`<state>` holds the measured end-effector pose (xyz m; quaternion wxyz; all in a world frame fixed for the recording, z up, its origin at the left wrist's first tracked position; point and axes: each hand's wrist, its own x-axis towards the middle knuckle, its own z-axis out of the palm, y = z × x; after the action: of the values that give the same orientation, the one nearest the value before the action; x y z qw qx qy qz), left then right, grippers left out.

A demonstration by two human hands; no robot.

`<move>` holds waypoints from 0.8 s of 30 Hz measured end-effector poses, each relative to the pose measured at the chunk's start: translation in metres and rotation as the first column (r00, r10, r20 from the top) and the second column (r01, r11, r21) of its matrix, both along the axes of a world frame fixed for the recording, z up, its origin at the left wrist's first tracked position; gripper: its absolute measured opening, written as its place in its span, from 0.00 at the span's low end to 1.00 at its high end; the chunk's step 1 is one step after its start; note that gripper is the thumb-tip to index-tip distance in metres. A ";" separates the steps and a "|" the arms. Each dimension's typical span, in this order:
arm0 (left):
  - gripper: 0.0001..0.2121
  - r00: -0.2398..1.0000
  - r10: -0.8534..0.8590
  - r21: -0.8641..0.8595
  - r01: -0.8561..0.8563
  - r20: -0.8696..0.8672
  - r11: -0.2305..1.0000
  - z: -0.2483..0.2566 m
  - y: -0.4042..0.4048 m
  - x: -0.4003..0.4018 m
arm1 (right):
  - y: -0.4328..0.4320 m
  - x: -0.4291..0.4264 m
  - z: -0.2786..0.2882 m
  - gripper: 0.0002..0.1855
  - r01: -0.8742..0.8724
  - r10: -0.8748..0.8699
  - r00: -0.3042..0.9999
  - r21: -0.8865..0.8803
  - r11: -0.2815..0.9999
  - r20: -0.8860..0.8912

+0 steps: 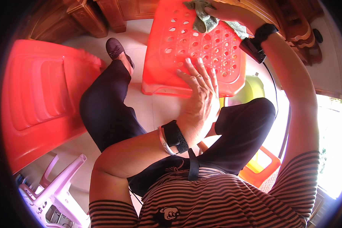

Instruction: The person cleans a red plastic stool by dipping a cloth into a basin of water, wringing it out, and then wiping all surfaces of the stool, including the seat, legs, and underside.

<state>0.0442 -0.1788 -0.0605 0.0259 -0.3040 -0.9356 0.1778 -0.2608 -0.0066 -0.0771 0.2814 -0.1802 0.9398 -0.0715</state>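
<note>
A red plastic stool with a perforated seat stands in front of me, between my knees and the wooden furniture. My left hand lies palm down at the near part of the seat, fingers apart, holding nothing. At the far right part of the seat, my right hand grips a grey-green cloth, which is bunched and spreads past the hand on both sides. The fingertips of my right hand are partly hidden by the cloth and the picture's edge.
A large red plastic piece of furniture is at the left. A pink plastic chair or stool is at the lower left. Carved wooden furniture lines the top. A green object and an orange plastic stool are at the right.
</note>
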 end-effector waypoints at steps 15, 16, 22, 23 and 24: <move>0.20 0.996 0.050 0.021 -0.052 0.070 0.998 -0.001 0.000 0.001 | -0.151 0.157 0.034 0.17 -0.738 0.698 0.656 -0.053 0.672 -0.288; 0.22 0.999 0.049 0.021 -0.049 0.001 0.999 -0.002 0.000 0.000 | -0.144 0.138 0.021 0.18 -0.720 0.651 0.625 0.004 0.693 -0.431; 0.28 0.998 0.032 0.015 -0.033 0.053 0.999 0.010 0.008 -0.003 | -0.066 0.011 -0.009 0.30 -0.693 0.665 0.392 0.271 0.668 -0.636; 0.28 0.996 0.054 0.019 -0.056 0.065 0.998 0.005 0.002 -0.004 | -0.076 0.015 -0.002 0.30 -0.715 0.670 0.380 0.257 0.650 -0.638; 0.28 0.995 0.076 0.026 -0.078 0.072 0.997 0.002 -0.004 -0.004 | -0.089 0.029 0.018 0.32 -0.460 0.396 0.801 -0.039 0.887 -0.449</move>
<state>0.0404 -0.1832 -0.0581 -0.0097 -0.2735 -0.9493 0.1545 -0.2322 -0.0959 -0.0593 0.0628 -0.4194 0.9050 -0.0333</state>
